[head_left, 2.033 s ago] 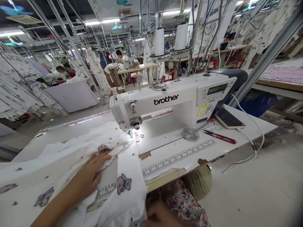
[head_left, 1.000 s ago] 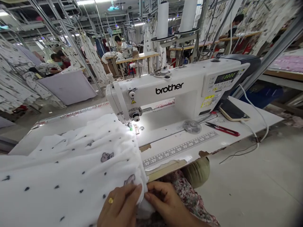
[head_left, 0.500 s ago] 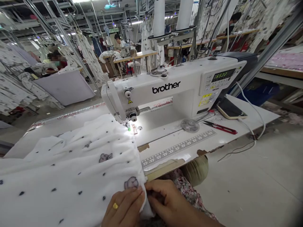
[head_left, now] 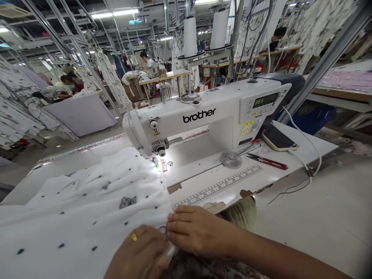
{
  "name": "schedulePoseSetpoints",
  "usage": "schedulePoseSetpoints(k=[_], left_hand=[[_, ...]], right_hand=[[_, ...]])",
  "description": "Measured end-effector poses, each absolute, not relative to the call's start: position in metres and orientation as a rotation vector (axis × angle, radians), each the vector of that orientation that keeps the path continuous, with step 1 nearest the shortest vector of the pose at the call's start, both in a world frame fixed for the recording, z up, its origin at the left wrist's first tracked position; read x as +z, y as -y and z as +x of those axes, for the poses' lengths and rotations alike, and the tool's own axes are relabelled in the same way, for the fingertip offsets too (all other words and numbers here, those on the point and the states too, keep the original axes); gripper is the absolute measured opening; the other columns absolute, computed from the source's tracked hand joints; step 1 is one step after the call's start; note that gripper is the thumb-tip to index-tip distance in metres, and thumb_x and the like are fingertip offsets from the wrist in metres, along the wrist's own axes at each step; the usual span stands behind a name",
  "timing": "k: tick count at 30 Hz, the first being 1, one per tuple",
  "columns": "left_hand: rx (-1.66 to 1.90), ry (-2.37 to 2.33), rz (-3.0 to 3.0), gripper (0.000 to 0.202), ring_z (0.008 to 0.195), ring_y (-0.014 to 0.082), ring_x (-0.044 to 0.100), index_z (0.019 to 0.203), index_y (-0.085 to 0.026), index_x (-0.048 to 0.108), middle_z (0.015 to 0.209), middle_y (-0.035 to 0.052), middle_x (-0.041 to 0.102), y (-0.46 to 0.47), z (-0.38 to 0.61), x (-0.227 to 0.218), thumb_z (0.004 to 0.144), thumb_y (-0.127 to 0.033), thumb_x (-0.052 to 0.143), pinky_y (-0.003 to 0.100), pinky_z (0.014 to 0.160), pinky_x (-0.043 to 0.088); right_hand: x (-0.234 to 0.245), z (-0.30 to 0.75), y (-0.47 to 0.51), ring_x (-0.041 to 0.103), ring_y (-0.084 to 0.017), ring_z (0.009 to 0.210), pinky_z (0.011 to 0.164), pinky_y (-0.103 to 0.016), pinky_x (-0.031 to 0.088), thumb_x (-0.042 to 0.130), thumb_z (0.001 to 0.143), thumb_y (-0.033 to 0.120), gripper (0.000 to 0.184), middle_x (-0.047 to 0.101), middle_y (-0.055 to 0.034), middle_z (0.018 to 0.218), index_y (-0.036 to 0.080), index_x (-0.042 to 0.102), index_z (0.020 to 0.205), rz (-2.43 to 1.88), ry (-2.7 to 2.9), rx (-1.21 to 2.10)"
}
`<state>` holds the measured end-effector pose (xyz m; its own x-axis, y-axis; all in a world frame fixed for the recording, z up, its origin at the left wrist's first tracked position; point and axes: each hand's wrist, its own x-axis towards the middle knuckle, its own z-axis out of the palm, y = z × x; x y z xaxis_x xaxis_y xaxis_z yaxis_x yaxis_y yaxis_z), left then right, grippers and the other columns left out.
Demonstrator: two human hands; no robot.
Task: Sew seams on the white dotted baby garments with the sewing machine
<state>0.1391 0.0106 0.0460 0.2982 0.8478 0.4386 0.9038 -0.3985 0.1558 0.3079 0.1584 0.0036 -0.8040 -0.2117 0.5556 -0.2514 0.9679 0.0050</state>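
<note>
A white fabric [head_left: 87, 209] with small dark marks and bear-like prints spreads over the left of the sewing machine table. Its far right corner lies under the lit needle area of the white Brother sewing machine [head_left: 200, 116]. My left hand [head_left: 139, 250], wearing a gold ring, is closed on the fabric near the front edge, its fingers slightly blurred. Beside it, my right hand [head_left: 200, 230] grips the fabric's right edge, fingers bent over the top and the thumb out of sight. Both hands are close together, well short of the needle.
Red-handled thread snips [head_left: 270, 161], a phone [head_left: 280, 137] on a cable and a clear round case [head_left: 231, 159] lie right of the machine. A printed ruler [head_left: 221, 186] runs along the table front. Thread cones [head_left: 190, 37] stand behind; co-workers sit farther back.
My right hand has shifted up along the fabric edge, its fingers now laid over the top. My left hand has moved slightly left and down. The machine's display reads differently.
</note>
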Motion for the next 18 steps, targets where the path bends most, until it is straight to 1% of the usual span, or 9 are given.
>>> schedulePoseSetpoints(k=[2, 4, 5, 6, 8, 10, 14, 18], left_hand=[[-0.662, 1.797, -2.368, 0.024, 0.099, 0.0163, 0.068, 0.104, -0.020, 0.067, 0.103, 0.0051, 0.073, -0.028, 0.128, 0.059, 0.098, -0.021, 0.044, 0.025, 0.085, 0.057], [-0.546, 1.862, -2.263, 0.029, 0.119, 0.0227, 0.060, 0.117, -0.018, 0.065, 0.122, 0.0082, 0.068, -0.048, 0.116, 0.059, 0.098, -0.022, 0.044, 0.038, 0.098, 0.053], [-0.468, 1.878, -2.233, 0.031, 0.124, 0.0252, 0.057, 0.121, -0.017, 0.064, 0.128, 0.0089, 0.065, -0.058, 0.109, 0.055, 0.098, -0.022, 0.043, 0.043, 0.102, 0.051], [-0.390, 1.899, -2.222, 0.034, 0.127, 0.0261, 0.055, 0.124, -0.016, 0.062, 0.131, 0.0089, 0.064, -0.068, 0.103, 0.049, 0.098, -0.022, 0.042, 0.045, 0.104, 0.050], [-0.277, 1.948, -2.227, 0.036, 0.127, 0.0253, 0.055, 0.128, -0.016, 0.061, 0.133, 0.0082, 0.063, -0.082, 0.094, 0.036, 0.100, -0.022, 0.039, 0.045, 0.104, 0.050], [-0.244, 1.968, -2.254, 0.037, 0.126, 0.0242, 0.056, 0.129, -0.017, 0.061, 0.133, 0.0077, 0.063, -0.089, 0.089, 0.027, 0.100, -0.024, 0.039, 0.044, 0.104, 0.050], [-0.259, 1.906, -2.308, 0.038, 0.127, 0.0265, 0.056, 0.131, -0.017, 0.060, 0.135, 0.0093, 0.062, -0.087, 0.088, 0.024, 0.098, -0.026, 0.042, 0.046, 0.103, 0.051], [-0.260, 1.898, -2.290, 0.040, 0.128, 0.0257, 0.055, 0.133, -0.019, 0.059, 0.138, 0.0086, 0.059, -0.086, 0.088, 0.025, 0.096, -0.022, 0.044, 0.042, 0.101, 0.053]], right_hand=[[0.010, 0.302, -0.167, 0.061, -0.013, 0.087, 0.087, -0.028, 0.043, 0.050, 0.097, 0.013, 0.019, 0.070, -0.0032, 0.089, 0.016, 0.065, 0.087, 0.443, 2.592, 0.107], [0.019, 0.296, -0.174, 0.060, -0.013, 0.079, 0.081, -0.029, 0.043, 0.054, 0.093, 0.014, 0.017, 0.068, 0.0000, 0.081, 0.017, 0.063, 0.080, 0.558, 2.653, 0.125], [0.023, 0.293, -0.177, 0.059, -0.013, 0.075, 0.079, -0.029, 0.042, 0.057, 0.091, 0.015, 0.015, 0.067, 0.0014, 0.078, 0.018, 0.063, 0.077, 0.604, 2.694, 0.134], [0.028, 0.291, -0.180, 0.058, -0.013, 0.072, 0.077, -0.029, 0.042, 0.061, 0.089, 0.017, 0.013, 0.066, 0.0025, 0.075, 0.018, 0.062, 0.076, 0.638, 2.740, 0.141], [0.036, 0.286, -0.184, 0.057, -0.012, 0.068, 0.074, -0.029, 0.042, 0.068, 0.083, 0.020, 0.011, 0.066, 0.0042, 0.072, 0.019, 0.062, 0.074, 0.692, 2.829, 0.155], [0.042, 0.280, -0.188, 0.056, -0.012, 0.066, 0.069, -0.029, 0.041, 0.072, 0.078, 0.022, 0.013, 0.066, 0.0051, 0.071, 0.020, 0.062, 0.071, 0.741, 2.869, 0.173], [0.047, 0.265, -0.196, 0.056, -0.013, 0.063, 0.060, -0.031, 0.038, 0.071, 0.077, 0.023, 0.012, 0.068, 0.0057, 0.070, 0.023, 0.064, 0.067, 0.889, 2.833, 0.226], [0.046, 0.250, -0.207, 0.055, -0.012, 0.060, 0.056, -0.031, 0.037, 0.074, 0.078, 0.026, 0.009, 0.070, 0.0075, 0.069, 0.024, 0.068, 0.071, 1.037, 2.836, 0.268]])
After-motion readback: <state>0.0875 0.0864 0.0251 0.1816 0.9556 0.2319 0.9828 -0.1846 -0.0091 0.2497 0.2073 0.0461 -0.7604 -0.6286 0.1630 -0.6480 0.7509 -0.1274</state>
